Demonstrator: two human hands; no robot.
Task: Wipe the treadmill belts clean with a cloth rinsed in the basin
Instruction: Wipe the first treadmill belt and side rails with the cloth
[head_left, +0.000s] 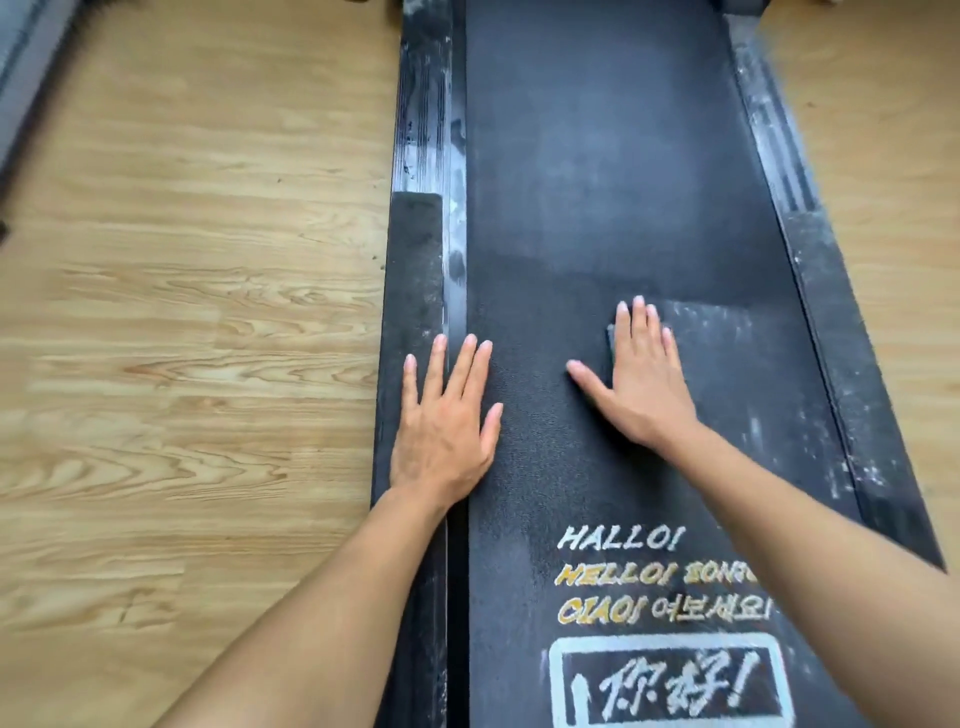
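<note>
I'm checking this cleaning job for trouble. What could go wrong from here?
The left hand leans half on the belt; if the belt rolls, it could slip. The cloth under the right hand may just smear the dusty patch beside it. Dust on the right rail could fall back.

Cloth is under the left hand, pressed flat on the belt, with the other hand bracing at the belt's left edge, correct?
No: the head view shows the cloth under the right hand, pressed flat on the belt, with the left hand bracing at the belt's left edge.
</note>
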